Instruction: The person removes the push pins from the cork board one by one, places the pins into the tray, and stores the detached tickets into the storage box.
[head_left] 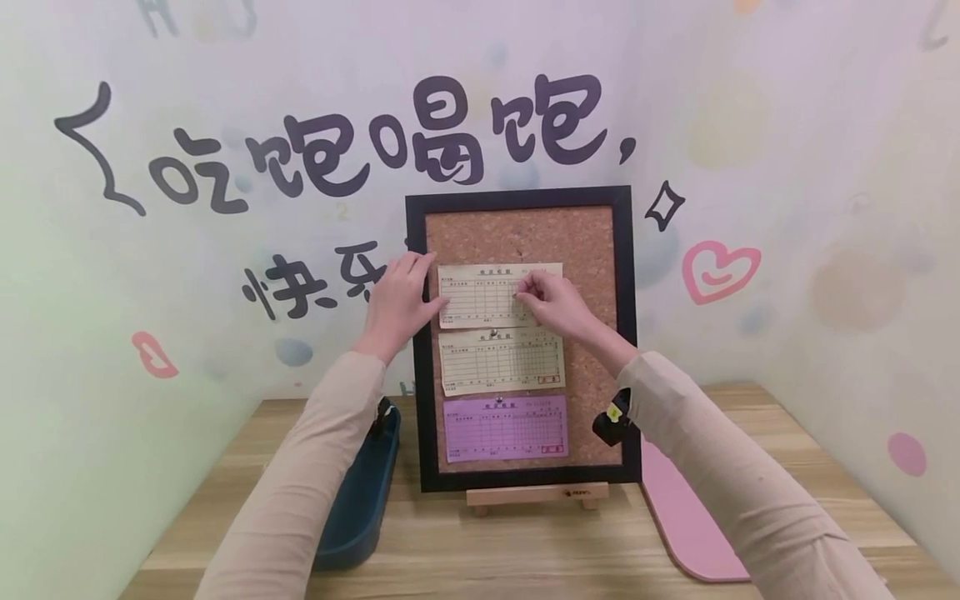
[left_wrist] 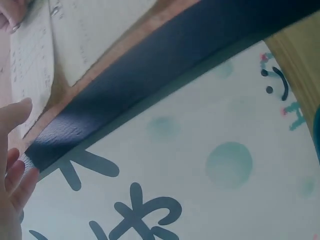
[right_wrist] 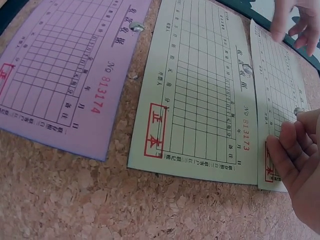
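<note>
Left hand [head_left: 397,304], right hand [head_left: 558,307] at top slip [head_left: 476,300] on corkboard [head_left: 592,350]

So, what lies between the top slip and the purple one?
The pale middle slip, then a narrow strip of cork; the right wrist view shows both.

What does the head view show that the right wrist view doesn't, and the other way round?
Only the head view: the blue tray, the pink mat and the wooden easel.

Only the right wrist view: readable red numbers, 813174 on the purple slip and 813173 on the middle slip, plus a distinct pin at the fingers of the right hand.

Both: all three slips, the top slip included, the cork, part of the black frame and the left hand.
</note>
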